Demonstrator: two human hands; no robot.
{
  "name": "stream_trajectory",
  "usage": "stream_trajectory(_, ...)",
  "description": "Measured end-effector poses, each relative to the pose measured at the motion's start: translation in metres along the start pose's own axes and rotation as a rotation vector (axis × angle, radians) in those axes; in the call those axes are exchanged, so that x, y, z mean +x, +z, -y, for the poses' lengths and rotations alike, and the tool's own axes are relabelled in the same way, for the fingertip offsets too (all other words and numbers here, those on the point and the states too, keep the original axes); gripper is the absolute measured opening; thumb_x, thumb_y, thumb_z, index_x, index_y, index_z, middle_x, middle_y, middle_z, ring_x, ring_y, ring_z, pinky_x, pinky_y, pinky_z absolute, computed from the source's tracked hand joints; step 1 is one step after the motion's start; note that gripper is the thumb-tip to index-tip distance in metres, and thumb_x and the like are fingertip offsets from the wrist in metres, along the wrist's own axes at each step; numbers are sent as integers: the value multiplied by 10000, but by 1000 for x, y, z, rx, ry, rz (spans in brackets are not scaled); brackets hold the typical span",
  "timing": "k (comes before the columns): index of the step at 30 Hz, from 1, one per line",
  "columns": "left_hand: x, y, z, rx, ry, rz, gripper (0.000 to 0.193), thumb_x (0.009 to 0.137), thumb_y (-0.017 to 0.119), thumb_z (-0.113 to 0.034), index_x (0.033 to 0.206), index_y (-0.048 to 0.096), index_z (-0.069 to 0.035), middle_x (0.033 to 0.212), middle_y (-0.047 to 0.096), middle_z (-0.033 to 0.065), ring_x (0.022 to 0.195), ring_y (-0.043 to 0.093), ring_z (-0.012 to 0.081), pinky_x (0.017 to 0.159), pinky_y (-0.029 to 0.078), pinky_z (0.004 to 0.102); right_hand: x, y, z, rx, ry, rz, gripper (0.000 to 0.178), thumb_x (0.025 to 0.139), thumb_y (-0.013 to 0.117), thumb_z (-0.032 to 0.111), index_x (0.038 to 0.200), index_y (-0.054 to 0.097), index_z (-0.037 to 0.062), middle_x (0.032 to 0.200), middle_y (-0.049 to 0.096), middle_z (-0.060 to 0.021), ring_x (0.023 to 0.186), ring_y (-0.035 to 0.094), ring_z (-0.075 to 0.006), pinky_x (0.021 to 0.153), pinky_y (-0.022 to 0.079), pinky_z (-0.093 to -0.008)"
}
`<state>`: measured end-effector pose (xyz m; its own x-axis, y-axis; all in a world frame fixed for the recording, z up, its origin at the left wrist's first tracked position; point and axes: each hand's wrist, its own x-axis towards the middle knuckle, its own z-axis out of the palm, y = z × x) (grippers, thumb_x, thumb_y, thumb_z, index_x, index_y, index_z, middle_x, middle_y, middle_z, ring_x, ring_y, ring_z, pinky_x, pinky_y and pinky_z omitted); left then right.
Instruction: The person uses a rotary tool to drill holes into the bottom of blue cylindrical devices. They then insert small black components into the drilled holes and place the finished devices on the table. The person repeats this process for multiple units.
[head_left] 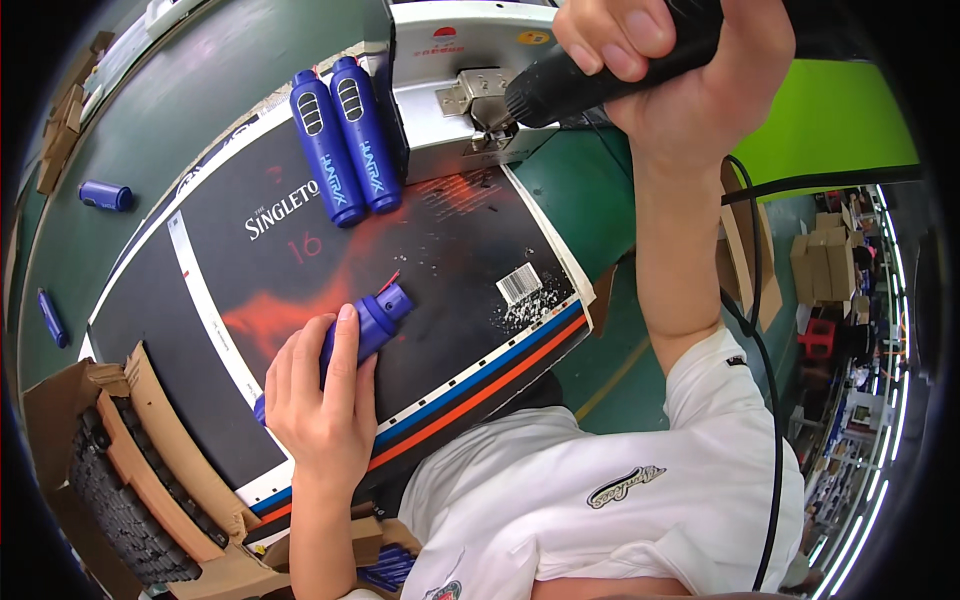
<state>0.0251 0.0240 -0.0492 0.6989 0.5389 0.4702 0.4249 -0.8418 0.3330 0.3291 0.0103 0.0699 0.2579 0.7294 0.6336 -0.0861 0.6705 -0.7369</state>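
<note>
My left hand (322, 395) is closed around a blue cylindrical housing (385, 312), which lies tilted over the dark printed sheet. A short red wire sticks out at its far end. Raised at the upper right, my right hand (705, 95) grips a black electric screwdriver (575, 85). The screwdriver's nose points left and meets the metal bracket (487, 105) on the front of a silver, box-shaped machine (430, 50); the bit's very tip is hard to make out. Left of the machine, two blue cylindrical housings (345, 165) lie side by side.
The printed sheet (270, 370) covers much of the green table. A cardboard box (150, 400) with many black parts stands at lower left. Smaller blue pieces (105, 196) lie at far left. A black cable (770, 420) hangs by my right arm. Shelves and cartons (825, 262) stand at far right.
</note>
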Motion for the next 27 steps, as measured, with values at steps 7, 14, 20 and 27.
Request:
stream_trajectory(7,1,2,3,-19,6,-5,513,725,776,-19,1227,669,-32,1086,659,150,940,643,333,822,516,425,-1,-1,18,15,-117,143,355,1083,325,432,1101,486,116,562,475,-19,394,402,-134,429,394,-305)
stream_trajectory(14,-1,1,1,-4,6,-16,512,727,773,-16,1229,669,-33,1085,660,156,940,644,339,827,516,429,1,13,16,-115,-43,7,280,1059,417,381,1032,487,111,530,454,-30,389,412,-134,425,394,-298)
stream_trajectory(20,-1,1,1,17,10,-22,507,732,773,-17,1228,671,-33,1085,661,155,946,645,337,832,516,430,23,29,21,-100,141,-85,227,1014,542,314,947,604,106,535,466,0,404,435,-106,436,402,-267)
stream_trajectory(27,1,3,1,-2,27,-15,511,739,773,-26,1239,668,-33,1091,657,151,953,641,331,829,515,419,29,22,16,-59,391,-76,223,983,622,283,866,596,95,521,491,36,390,450,-77,396,392,-237)
